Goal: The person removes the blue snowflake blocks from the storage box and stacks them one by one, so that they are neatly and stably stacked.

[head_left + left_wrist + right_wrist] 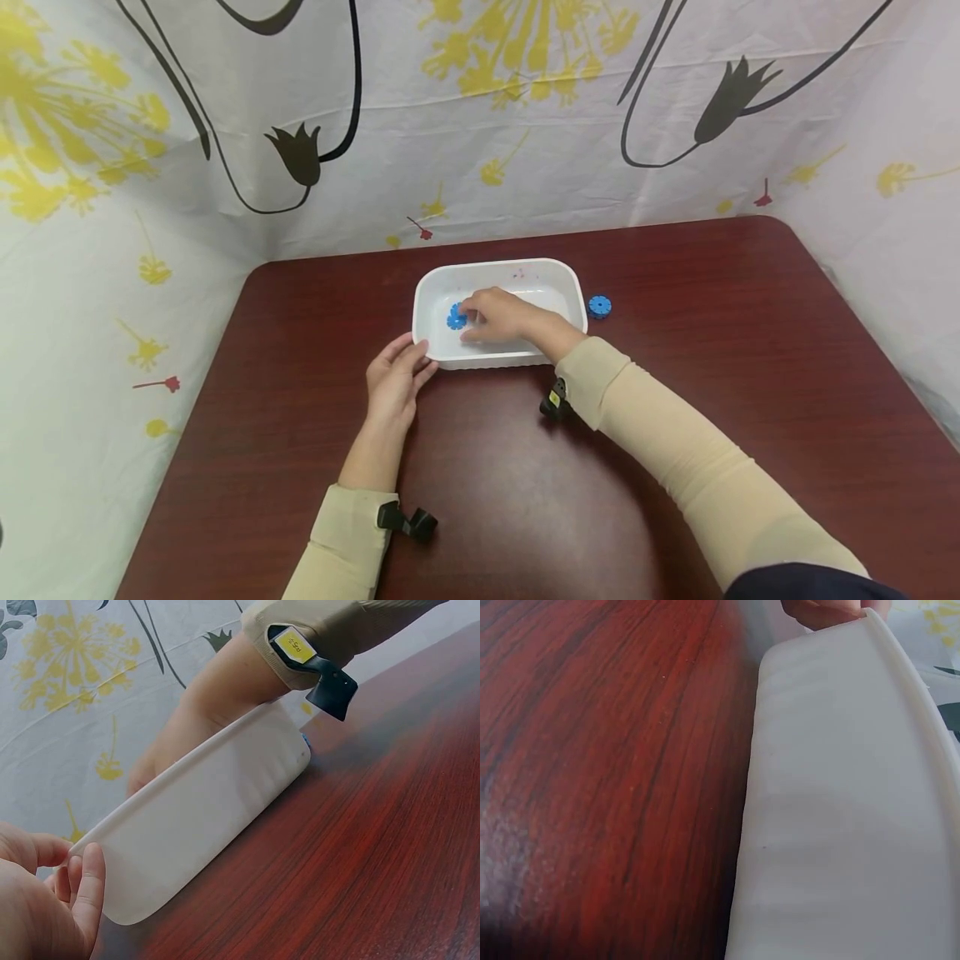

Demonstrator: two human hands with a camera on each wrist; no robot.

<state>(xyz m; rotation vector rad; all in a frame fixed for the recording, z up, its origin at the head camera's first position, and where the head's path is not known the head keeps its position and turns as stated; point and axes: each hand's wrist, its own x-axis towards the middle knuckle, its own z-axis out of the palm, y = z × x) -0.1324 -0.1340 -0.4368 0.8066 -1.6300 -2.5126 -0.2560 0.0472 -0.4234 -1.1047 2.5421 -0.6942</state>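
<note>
A white plastic tray [491,362] with raised walls stands on the table. My left hand [392,385] holds its near left corner, the thumb over the rim and the fingers against the outside. In the left wrist view the same hand [45,900] pinches the rim. My right hand [501,317] reaches down inside the tray. Its fingertips are at some blue notched discs [454,320] on the tray floor, with the thumb apart from them. Whether the fingertips touch the discs is hard to tell. In the right wrist view the tray wall [840,795] hides the right hand.
More blue notched discs [599,307], apparently stacked, lie on the table just right of the tray. The dark red wooden table [510,475] extends around it. A patterned white cloth [480,167] hangs behind and at both sides.
</note>
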